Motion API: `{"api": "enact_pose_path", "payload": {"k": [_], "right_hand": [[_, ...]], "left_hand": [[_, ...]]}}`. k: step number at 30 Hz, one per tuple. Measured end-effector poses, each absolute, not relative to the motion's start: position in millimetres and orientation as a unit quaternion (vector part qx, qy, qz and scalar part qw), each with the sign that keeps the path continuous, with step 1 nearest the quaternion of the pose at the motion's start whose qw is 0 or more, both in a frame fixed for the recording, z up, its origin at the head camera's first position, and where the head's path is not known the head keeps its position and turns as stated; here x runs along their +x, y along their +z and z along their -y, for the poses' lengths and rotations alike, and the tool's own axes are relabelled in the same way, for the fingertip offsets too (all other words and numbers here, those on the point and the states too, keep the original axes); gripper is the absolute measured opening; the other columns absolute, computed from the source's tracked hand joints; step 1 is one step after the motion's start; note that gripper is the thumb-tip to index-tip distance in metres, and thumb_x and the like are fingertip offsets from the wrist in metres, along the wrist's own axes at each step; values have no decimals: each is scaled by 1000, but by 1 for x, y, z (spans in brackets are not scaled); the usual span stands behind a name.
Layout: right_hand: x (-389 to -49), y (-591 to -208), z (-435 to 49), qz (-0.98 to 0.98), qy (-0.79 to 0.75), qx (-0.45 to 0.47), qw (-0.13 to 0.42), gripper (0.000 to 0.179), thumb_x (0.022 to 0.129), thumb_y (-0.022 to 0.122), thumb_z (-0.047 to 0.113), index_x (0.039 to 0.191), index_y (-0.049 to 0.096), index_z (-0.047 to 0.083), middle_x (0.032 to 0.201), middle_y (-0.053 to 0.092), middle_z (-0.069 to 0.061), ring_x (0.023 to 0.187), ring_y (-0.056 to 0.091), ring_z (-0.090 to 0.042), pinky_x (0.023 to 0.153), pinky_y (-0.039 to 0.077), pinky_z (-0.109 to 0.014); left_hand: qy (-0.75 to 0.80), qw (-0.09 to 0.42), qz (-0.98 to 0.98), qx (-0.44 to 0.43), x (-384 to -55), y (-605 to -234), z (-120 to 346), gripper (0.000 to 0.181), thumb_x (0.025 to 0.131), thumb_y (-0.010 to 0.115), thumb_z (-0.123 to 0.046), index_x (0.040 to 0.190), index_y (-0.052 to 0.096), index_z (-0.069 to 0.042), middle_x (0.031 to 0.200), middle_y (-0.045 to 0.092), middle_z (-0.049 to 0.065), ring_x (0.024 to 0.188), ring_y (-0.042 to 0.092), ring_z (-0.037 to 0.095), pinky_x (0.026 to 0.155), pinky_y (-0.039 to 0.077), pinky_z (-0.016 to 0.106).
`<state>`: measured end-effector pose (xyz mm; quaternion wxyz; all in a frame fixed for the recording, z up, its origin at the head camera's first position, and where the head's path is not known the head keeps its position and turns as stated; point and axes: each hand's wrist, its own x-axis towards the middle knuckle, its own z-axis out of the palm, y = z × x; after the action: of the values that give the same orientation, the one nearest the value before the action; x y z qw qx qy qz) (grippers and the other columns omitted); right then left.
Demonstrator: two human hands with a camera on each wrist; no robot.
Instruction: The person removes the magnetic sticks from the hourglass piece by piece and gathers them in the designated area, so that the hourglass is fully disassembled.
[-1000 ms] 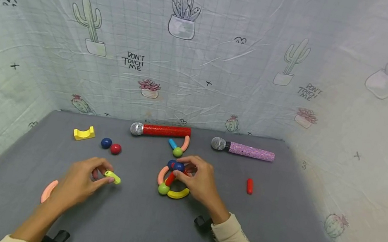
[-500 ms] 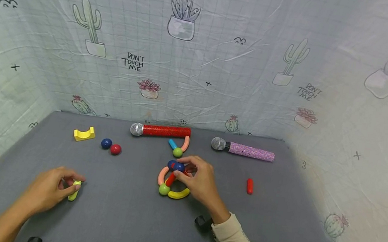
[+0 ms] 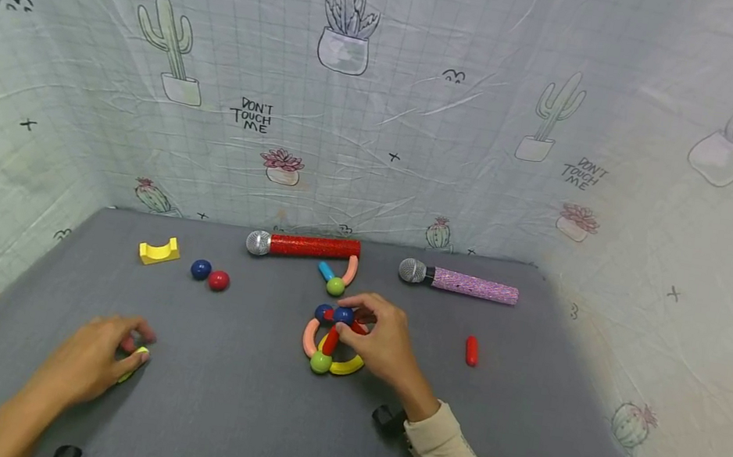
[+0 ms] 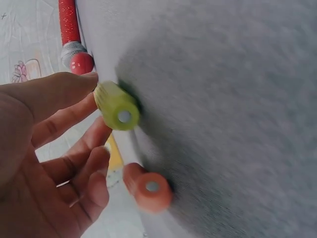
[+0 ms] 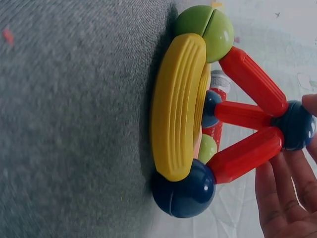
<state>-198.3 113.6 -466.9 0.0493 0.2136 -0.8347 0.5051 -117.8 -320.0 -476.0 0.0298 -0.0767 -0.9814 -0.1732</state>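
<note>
My left hand [image 3: 87, 360] is low over the left of the table, thumb and fingertips at one end of a short lime-green magnetic stick [image 4: 116, 106]. Close below it in the left wrist view lies a curved pink stick [image 4: 151, 191], which the hand hides in the head view. My right hand [image 3: 388, 342] pinches the dark blue ball [image 5: 294, 126] topping a pyramid of magnetic pieces. Red sticks [image 5: 252, 79] slope from that ball to the base. Curved yellow [image 5: 177, 109] and pink [image 3: 310, 338] sticks form the base, with green [image 3: 320, 362] and blue [image 5: 184, 188] balls at its joints.
A red microphone [image 3: 314, 247] and a purple one [image 3: 475, 286] lie along the back. Between them and the pyramid is a green ball [image 3: 336, 285] with two sticks. A yellow block [image 3: 159, 251], blue ball [image 3: 201, 269], red ball [image 3: 219, 281] and red stick [image 3: 472, 351] lie around.
The left hand has carried the lime-green stick left and toward the front, down to the table by the pink stick. The pyramid has shifted slightly right under the right hand.
</note>
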Motion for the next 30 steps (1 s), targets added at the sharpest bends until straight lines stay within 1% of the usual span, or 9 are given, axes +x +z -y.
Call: {"api": "enact_pose_path", "payload": {"k": [4, 8, 11, 15, 18, 20, 25, 28, 30], "right_hand": [[-200, -466, -115, 831, 509, 222, 41, 26, 94, 83, 21, 119, 77, 19, 116, 75, -3, 98, 73, -17, 90, 62, -46], [-205, -465, -116, 828, 513, 222, 35, 22, 100, 77, 30, 120, 76, 20, 120, 77, -6, 101, 72, -16, 93, 60, -42], [-210, -465, -116, 833, 506, 218, 42, 23, 102, 75, 29, 120, 76, 16, 118, 77, -3, 100, 73, -17, 92, 60, -38], [-219, -467, -117, 839, 500, 212, 48, 27, 102, 75, 27, 122, 76, 9, 114, 78, -1, 98, 73, -23, 90, 61, -41], [-226, -467, -119, 839, 500, 210, 51, 26, 102, 74, 27, 122, 76, 9, 113, 78, -1, 98, 72, -23, 90, 60, -44], [-231, -466, -121, 839, 499, 208, 55, 25, 102, 74, 27, 121, 77, 11, 112, 78, 0, 97, 72, -21, 90, 60, -44], [-244, -464, -122, 848, 486, 203, 65, 23, 100, 76, 24, 120, 78, 12, 111, 79, 1, 95, 73, -15, 87, 61, -36], [-253, -464, -121, 856, 472, 203, 53, 24, 99, 77, 21, 122, 77, 12, 114, 79, 0, 96, 73, -16, 87, 61, -36], [-261, -465, -120, 861, 464, 205, 37, 26, 99, 78, 18, 124, 76, 11, 117, 79, -2, 97, 73, -18, 89, 61, -38]], "left_hand": [[-164, 48, 983, -69, -121, -469, 310, 26, 88, 86, -21, 110, 74, -12, 90, 66, 2, 87, 60, 24, 74, 47, 46], [-171, 76, 979, -80, -129, -460, 292, 28, 90, 85, -23, 114, 75, -12, 91, 66, 3, 86, 59, 23, 73, 45, 42], [-187, 93, 973, -95, -138, -455, 274, 27, 91, 84, -23, 115, 75, -13, 92, 67, 2, 85, 59, 22, 72, 46, 39], [-209, 107, 965, -121, -153, -448, 248, 27, 91, 85, -21, 115, 75, -14, 94, 69, 0, 87, 62, 21, 74, 49, 40], [-220, 101, 961, -136, -164, -444, 227, 27, 92, 85, -21, 116, 75, -14, 96, 70, 2, 88, 63, 21, 76, 52, 41], [-225, 87, 960, -140, -173, -442, 213, 28, 93, 84, -22, 118, 75, -14, 98, 71, 2, 90, 63, 22, 77, 52, 42], [-260, 62, 951, -156, -198, -447, 183, 33, 95, 82, -23, 125, 73, -13, 106, 73, 4, 95, 65, 24, 83, 54, 44], [-287, 60, 941, -170, -213, -453, 169, 35, 95, 82, -21, 128, 73, -11, 109, 75, 7, 94, 66, 25, 86, 53, 45], [-301, 56, 936, -173, -224, -458, 160, 36, 95, 81, -21, 129, 72, -11, 110, 77, 8, 94, 68, 26, 86, 53, 46]]}}
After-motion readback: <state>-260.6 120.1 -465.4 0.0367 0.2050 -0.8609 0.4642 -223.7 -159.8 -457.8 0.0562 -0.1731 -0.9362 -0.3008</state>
